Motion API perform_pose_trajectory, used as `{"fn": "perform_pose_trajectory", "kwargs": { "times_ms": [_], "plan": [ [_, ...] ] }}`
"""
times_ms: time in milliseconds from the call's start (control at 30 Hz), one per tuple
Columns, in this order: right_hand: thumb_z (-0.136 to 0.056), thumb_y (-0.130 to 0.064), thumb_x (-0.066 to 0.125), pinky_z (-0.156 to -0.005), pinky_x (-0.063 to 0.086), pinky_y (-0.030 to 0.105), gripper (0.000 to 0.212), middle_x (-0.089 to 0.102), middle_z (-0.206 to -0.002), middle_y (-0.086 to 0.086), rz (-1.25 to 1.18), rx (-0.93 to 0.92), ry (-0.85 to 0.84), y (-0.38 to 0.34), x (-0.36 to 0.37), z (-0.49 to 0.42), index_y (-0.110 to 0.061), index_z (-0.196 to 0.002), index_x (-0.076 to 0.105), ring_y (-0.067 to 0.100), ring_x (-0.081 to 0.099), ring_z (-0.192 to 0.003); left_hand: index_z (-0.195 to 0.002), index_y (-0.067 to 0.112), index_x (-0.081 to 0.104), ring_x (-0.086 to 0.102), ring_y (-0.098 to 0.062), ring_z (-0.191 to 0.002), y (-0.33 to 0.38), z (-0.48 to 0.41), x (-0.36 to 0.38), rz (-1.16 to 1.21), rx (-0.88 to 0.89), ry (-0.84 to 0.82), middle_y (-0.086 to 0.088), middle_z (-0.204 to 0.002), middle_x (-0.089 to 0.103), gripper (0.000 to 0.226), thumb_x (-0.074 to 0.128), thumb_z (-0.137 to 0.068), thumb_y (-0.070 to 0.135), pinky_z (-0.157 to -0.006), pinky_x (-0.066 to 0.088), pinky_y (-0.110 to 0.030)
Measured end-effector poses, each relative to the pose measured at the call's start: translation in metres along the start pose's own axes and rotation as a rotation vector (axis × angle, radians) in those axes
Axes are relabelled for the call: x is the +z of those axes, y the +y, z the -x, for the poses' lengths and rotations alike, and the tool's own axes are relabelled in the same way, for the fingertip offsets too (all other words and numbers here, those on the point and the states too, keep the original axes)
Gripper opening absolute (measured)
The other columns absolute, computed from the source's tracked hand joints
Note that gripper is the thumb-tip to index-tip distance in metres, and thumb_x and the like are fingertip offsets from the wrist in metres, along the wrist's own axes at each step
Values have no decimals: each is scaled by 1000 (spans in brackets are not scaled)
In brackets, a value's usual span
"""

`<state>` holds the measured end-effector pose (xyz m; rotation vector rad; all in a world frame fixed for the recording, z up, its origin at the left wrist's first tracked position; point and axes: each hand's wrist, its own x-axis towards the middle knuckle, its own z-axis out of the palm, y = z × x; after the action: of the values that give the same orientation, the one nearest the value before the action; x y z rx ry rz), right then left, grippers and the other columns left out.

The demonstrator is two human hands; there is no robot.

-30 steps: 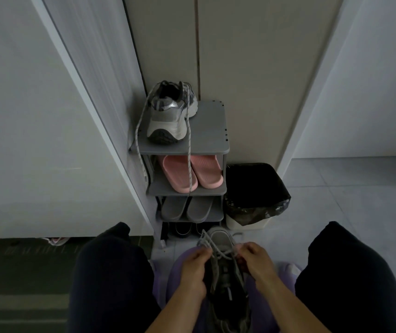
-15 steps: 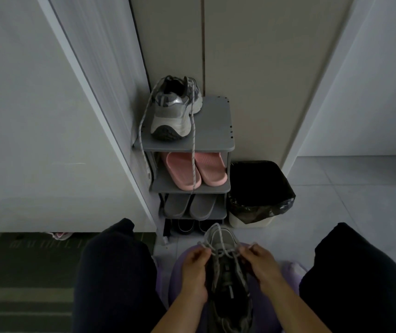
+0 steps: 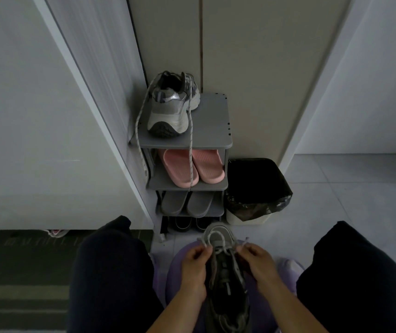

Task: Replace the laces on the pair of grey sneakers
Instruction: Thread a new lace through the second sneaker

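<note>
In the head view, a grey sneaker (image 3: 225, 282) is seen lying lengthwise on a purple cushion (image 3: 175, 275) between the person's knees, with its toe pointed away toward the shoe rack (image 3: 212, 126). A pale lace (image 3: 212, 234) is looped over the toe end of this shoe. One end is pinched between the thumb and curled fingers of the left hand (image 3: 194, 263) at the shoe's left side, and the other end is pinched in the same way by the right hand (image 3: 258, 261) at its right side. The second grey sneaker (image 3: 170, 109) is set at the left edge of the rack's top shelf, heel toward the front edge. A speckled lace (image 3: 190, 140) is draped from it: one strand hangs over the front edge, down past the pink slippers (image 3: 207, 168) on the shelf below, and the other hangs off the left edge. Grey slippers (image 3: 199, 203) are kept on the third shelf. A bin (image 3: 257, 186) lined with a black bag is stood on the floor just beside the rack's right side.
</note>
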<state>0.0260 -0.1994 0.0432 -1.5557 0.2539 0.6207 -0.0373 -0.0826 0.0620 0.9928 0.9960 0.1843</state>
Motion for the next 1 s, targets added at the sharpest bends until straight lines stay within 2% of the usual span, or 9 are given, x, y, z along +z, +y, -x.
{"fn": "perform_pose_trajectory", "kwargs": {
  "times_ms": [67, 167, 267, 367, 434, 567, 734, 901, 1001],
  "plan": [
    [-86, -3, 60, -54, 41, 23, 22, 53, -61, 11, -29, -52, 167, -6, -8, -8, -5, -64, 56, 21, 46, -63, -86, 1, 59, 56, -23, -71, -3, -2, -2, 11, -10, 30, -16, -82, 61, 2, 59, -85, 2, -63, 45, -29],
    [-89, -9, 56, -44, 37, 21, 30, 43, -54, 7, -161, -22, 354, -16, -30, -21, -11, -60, 48, 18, 37, -55, -76, 7, 57, 54, -23, -73, -6, -4, -5, 43, -2, 55, -13, -76, 59, 11, 58, -86, 1, -64, 44, -30],
    [-89, -11, 56, -47, 37, 24, 29, 51, -44, -1, -119, 61, 173, -17, -25, -16, -12, -60, 53, 16, 44, -48, -83, 3, 59, 54, -22, -71, -3, -1, -3, -2, 10, 11, -11, -76, 60, 3, 59, -86, 3, -62, 44, -28],
    [-88, -9, 59, -60, 47, 26, 15, 65, -67, 10, -30, 95, -76, -9, -2, 2, 1, -78, 64, 20, 58, -63, -95, -2, 61, 57, -21, -74, -4, -2, -2, -4, -26, -10, -14, -85, 63, 11, 60, -85, 3, -64, 45, -27],
    [-89, -6, 57, -62, 47, 25, 14, 63, -70, 12, -115, 74, 24, -7, -3, 0, -1, -78, 63, 21, 57, -66, -91, 1, 61, 57, -25, -78, -4, -3, -3, 1, -39, 12, -15, -85, 62, 6, 59, -86, 5, -65, 46, -29],
    [-93, -5, 49, -48, 41, 18, 28, 57, -60, 6, -314, -28, 321, -19, -27, -17, -10, -67, 56, 17, 47, -58, -80, 10, 59, 56, -26, -84, -7, -6, -7, 59, -86, 54, -16, -87, 62, 8, 58, -87, 6, -78, 45, -36],
    [-95, -5, 45, -41, 37, 11, 26, 51, -66, 6, -359, -84, 322, -22, -26, -15, -10, -71, 53, 11, 44, -54, -79, 10, 59, 57, -29, -90, -4, -5, -7, 65, -91, 39, -18, -90, 63, 10, 57, -88, 5, -90, 45, -44],
    [-94, -5, 45, -40, 35, 13, 27, 50, -66, 6, -399, -58, 345, -25, -32, -14, -12, -70, 52, 0, 45, -36, -80, 7, 59, 58, -28, -85, -5, -6, -8, 60, -102, 14, -18, -88, 63, 10, 55, -89, 5, -77, 47, -36],
    [-92, 0, 46, -56, 38, 21, 21, 52, -68, 7, -345, -74, 244, -38, -26, -5, -12, -77, 53, 10, 50, -54, -71, 6, 52, 51, -20, -63, 4, -7, -13, -26, 22, 28, -10, -67, 54, 19, 54, -89, 3, -57, 46, -23]
  ]
}}
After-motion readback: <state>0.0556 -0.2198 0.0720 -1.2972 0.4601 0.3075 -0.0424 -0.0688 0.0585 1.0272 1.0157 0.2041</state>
